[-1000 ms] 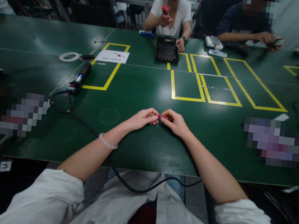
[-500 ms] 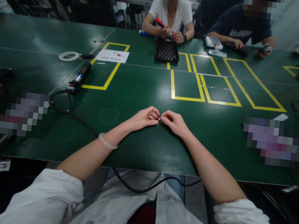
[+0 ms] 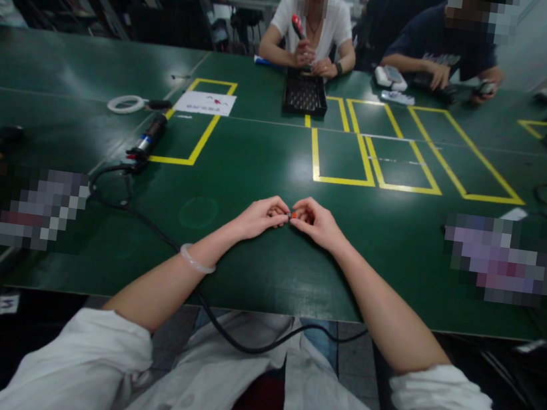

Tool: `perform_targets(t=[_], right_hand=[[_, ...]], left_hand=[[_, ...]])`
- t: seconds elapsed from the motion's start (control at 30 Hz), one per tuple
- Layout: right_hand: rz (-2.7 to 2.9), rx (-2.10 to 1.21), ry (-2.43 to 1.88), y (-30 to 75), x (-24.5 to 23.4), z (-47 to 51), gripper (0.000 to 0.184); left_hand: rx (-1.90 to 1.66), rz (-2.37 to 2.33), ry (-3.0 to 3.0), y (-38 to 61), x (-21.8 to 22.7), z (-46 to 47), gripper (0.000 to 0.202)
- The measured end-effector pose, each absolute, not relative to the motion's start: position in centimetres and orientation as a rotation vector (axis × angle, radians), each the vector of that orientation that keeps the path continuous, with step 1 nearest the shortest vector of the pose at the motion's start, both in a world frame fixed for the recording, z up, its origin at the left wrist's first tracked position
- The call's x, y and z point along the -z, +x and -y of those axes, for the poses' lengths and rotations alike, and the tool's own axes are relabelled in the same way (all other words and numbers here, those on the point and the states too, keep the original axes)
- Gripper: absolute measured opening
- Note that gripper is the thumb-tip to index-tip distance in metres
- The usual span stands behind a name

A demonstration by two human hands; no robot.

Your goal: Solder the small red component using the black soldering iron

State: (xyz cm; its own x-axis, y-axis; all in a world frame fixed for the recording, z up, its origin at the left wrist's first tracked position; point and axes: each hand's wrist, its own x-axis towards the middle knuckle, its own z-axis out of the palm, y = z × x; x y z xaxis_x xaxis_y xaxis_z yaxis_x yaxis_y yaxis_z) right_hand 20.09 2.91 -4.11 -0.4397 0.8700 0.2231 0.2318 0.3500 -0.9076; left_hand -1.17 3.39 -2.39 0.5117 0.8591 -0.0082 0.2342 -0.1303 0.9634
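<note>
Above the green table, a small red-orange and dark part sits between my fingertips; it is too small to name. My left hand is closed in a pinch at the part's left side, and a pale bracelet circles that wrist. From the other side my right hand pinches the red-orange end between thumb and fingers. Both hands nearly meet, close in front of my body.
A corded cylindrical tool lies left beside a white ring and a printed sheet. Its black cable crosses below my left forearm. Yellow tape marks rectangles. Opposite, a co-worker sits behind a black tray.
The part has turned in my fingers, showing more red-orange on the right. My right fingers have lifted slightly. Across the table, the co-worker's red-tipped tool has risen upright.
</note>
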Motion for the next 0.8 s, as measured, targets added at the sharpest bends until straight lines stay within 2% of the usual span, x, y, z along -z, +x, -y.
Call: perform_targets(t=[0.13,0.53,0.8], right_hand=[[1.954,-1.023,-0.976,20.2,3.9,-2.8,0.019],[2.009,-0.886,-0.993,20.1,3.3,-2.5,0.015],[2.025,-0.781,-1.008,20.1,2.8,-2.3,0.012]], left_hand=[[-0.702,-0.957,1.654,-1.2,2.3,-3.4,0.03],[-0.702,-0.87,1.572,-1.5,2.2,-3.5,0.024],[-0.679,-0.976,1.642,-1.4,2.0,-3.4,0.02]])
